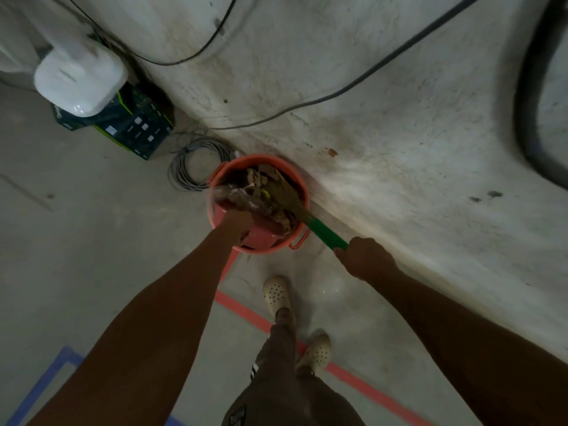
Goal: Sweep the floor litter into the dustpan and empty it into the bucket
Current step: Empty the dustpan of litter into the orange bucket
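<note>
An orange bucket stands on the floor against the foot of the wall, with brown litter inside. A red dustpan is tipped over the bucket's near side, and my left hand grips it from above. A broom with a green handle and straw bristles reaches into the bucket from the right. My right hand grips the green handle just outside the bucket's rim. How much of the pan's contents lies in the bucket is hidden by blur and my hand.
A coil of grey cable lies left of the bucket. Behind it sits a dark box with a white device on top. Cables run along the wall. Red tape and blue tape mark the floor by my feet.
</note>
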Demonstrator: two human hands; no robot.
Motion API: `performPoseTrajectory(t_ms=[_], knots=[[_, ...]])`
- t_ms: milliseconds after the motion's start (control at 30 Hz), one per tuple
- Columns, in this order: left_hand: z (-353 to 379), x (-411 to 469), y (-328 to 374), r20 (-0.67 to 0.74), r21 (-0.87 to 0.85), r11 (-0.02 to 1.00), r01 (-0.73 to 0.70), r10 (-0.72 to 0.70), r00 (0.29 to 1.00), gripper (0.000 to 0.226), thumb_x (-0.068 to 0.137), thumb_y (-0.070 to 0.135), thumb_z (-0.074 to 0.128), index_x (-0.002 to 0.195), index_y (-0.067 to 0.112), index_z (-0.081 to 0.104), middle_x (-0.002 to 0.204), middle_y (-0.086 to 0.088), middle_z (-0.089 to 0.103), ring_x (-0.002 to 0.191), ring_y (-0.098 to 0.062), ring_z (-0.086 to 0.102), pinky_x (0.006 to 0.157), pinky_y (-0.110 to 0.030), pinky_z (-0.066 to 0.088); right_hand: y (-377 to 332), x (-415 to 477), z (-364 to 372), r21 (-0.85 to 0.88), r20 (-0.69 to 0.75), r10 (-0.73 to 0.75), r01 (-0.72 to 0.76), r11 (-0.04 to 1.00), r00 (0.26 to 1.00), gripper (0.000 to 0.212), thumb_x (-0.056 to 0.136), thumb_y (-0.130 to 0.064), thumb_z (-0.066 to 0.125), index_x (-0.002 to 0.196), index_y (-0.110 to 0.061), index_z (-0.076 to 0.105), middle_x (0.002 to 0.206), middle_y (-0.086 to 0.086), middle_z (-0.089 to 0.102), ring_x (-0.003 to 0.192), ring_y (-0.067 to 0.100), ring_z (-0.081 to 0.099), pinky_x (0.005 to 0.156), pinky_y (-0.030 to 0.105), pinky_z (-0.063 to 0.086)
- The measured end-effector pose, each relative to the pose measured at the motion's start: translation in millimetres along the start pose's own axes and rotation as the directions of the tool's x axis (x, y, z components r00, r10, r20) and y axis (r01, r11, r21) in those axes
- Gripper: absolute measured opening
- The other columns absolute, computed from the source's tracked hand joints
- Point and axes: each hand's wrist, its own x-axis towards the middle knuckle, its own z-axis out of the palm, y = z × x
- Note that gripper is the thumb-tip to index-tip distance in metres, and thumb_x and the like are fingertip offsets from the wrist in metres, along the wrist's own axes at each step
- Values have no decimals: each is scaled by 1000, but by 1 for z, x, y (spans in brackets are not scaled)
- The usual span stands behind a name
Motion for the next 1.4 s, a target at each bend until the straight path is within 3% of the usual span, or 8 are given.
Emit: performPoseTrajectory(t_ms=[167,300,533,633,833,1033,1267,1400], knots=[[-10,-25,-12,11,-33,999,-44,44,999,12,95,11,52,101,6,60,101,-14,63,76,-19,62,64,-25,50,1,-23,-6,8,-52,-23,24,1000,998,40,100,-51,47,85,-15,51,69,1,58,55,15,58,51,24,46],[-19,-68,-17,77,-70,994,-82,87,993,84,71,19,83,145,2,47,142,-24,51,132,-34,51,113,-42,38,12,-48,-3,28,-77,-31,33,999,997,40,100,-52,48,85,-15,51,70,2,59,56,17,59,52,25,49],[-19,-135,-34,-24,39,978,-203,204,979,37,96,10,60,131,-1,57,129,-26,61,128,-31,55,104,-34,45,28,-98,16,102,-109,-47,58,993,993,38,100,-47,50,83,-13,54,65,2,61,48,14,59,48,24,51],[-21,-149,-53,-37,51,971,-232,234,971,21,103,14,51,85,7,59,80,-26,69,78,-14,70,67,-16,54,39,-120,26,118,-141,-49,66,991,989,39,100,-47,49,82,-12,55,66,2,60,50,15,60,49,24,51],[-31,-153,-83,-81,122,971,-207,217,973,23,100,19,52,78,12,51,65,-6,49,23,-7,43,29,-12,32,49,-157,26,4,-212,-82,85,996,974,36,99,-47,48,86,-14,54,72,0,55,66,19,60,63,29,53],[-45,-148,-89,-68,156,963,-222,234,970,22,101,25,51,85,10,52,62,-10,50,24,-8,45,33,-13,36,40,-168,29,-62,-244,-36,22,998,969,29,99,-41,49,83,-17,53,69,-4,51,56,10,49,51,22,36],[-67,-62,-57,-50,221,950,-221,238,970,56,93,50,54,117,0,60,88,-17,66,83,-33,72,65,-25,58,16,-159,28,6,-232,92,-93,996,968,32,99,-43,48,80,-18,54,69,-5,54,55,9,51,49,21,38],[-81,-84,-26,19,339,875,-347,362,932,33,94,20,60,126,16,54,96,-9,61,61,-17,59,38,-21,45,-11,-154,17,36,-209,148,-144,989,967,33,99,-45,49,85,-16,55,72,-3,55,59,11,53,54,23,43]])
